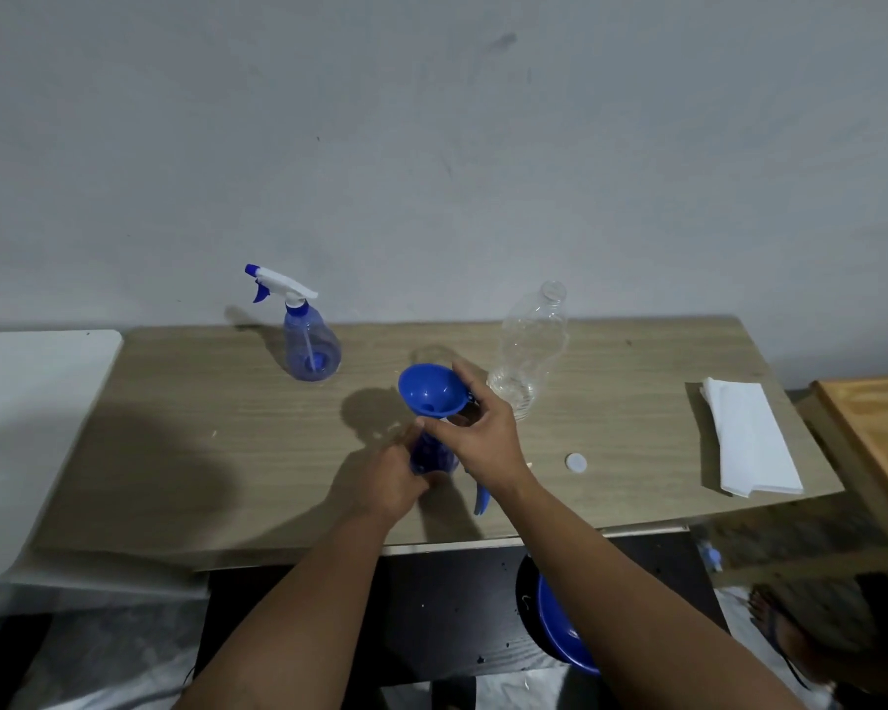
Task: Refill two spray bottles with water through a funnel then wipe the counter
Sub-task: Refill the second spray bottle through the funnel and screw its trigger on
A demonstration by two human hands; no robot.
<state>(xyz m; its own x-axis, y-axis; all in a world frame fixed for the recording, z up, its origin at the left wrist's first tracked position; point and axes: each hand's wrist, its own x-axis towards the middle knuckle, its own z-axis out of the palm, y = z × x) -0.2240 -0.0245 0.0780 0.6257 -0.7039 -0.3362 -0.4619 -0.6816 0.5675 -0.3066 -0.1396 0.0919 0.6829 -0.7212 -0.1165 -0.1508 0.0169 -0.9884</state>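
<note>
A bare grey wall backed a wood-grain desk [226, 453]. Near the front edge, mid-desk, the left hand [393, 481] was clenched round the body of an open blue spray bottle [431, 456], while the right hand [475, 433] pinched the blue funnel [434, 389] at its rim & neck, spout at or in the bottle mouth; how deep, can't tell.

Judgement: funnel wants seating straight & fully, w/ the left hand bracing the bottle so it can't tip, before any pour.

A 2nd spray bottle [308, 345], trigger head on, stood toward the back edge, left of centre; it looked about empty. A clear plastic bottle [531, 351], uncapped, stood toward the back edge just right of the funnel, w/ only a little water at the bottom. Its white cap [576, 462] lay toward the front edge, right of the hands. A folded white cloth [744, 435] lay by the right edge. A loose blue trigger part [481, 499] showed under the right wrist.
</note>
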